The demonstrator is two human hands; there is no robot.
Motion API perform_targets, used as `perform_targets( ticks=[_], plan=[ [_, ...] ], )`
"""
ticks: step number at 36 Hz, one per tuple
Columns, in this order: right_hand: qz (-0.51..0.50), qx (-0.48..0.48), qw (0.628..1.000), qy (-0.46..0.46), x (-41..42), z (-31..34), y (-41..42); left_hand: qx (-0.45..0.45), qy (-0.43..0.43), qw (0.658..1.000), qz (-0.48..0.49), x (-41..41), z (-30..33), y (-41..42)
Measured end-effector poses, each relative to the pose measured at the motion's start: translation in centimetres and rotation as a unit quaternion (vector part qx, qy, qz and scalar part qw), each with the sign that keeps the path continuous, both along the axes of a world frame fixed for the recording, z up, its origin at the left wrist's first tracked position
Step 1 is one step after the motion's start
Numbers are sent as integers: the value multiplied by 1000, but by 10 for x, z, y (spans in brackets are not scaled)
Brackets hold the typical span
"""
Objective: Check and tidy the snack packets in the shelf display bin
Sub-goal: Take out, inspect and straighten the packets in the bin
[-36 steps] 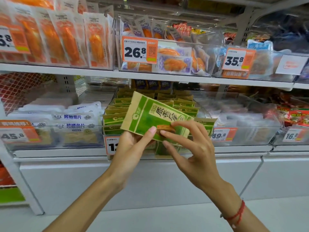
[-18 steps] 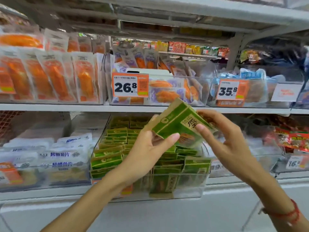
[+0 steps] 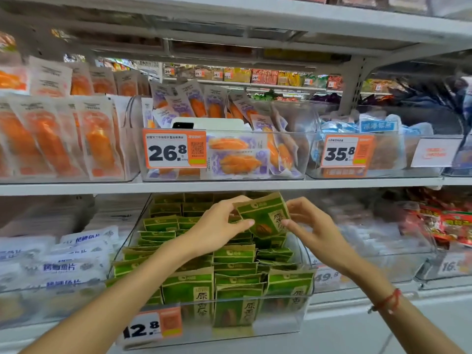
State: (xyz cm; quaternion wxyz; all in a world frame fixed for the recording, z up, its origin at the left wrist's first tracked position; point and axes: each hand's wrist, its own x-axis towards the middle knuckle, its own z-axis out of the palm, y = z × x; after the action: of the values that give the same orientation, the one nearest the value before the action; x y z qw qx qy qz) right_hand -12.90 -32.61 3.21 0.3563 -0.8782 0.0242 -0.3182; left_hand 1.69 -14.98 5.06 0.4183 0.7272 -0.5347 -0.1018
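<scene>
The green packet (image 3: 265, 217) is now being held over the back rows of the clear bin (image 3: 209, 325), no longer out front. Both hands, left hand (image 3: 217, 231) and right hand (image 3: 313, 227), are reaching deeper in with it.

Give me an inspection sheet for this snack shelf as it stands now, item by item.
Surface: white shelf above, clear display bin below.
Job's things: green packet held above rows of green packets in the bin.
Clutter: white device lying in the 26.8 bin.
Grippers: left hand and right hand both pinch the held packet.
Cables: nothing seen.
Surroundings: orange packets, white fish packets, price tag 12.8.
</scene>
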Motion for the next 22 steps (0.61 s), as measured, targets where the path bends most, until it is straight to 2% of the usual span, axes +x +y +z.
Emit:
perform_targets(
  ticks=[10, 16, 22],
  plan=[
    [-8, -15, 999, 32, 6, 5, -2, 32, -34, 999, 16, 3, 7, -2],
    [-56, -95, 989, 97, 7, -6, -6, 67, -65, 996, 8, 7, 1, -6],
    [-81, -135, 986, 48, 3, -3, -3, 103, -113, 988, 10, -7, -11, -27]
  ],
)
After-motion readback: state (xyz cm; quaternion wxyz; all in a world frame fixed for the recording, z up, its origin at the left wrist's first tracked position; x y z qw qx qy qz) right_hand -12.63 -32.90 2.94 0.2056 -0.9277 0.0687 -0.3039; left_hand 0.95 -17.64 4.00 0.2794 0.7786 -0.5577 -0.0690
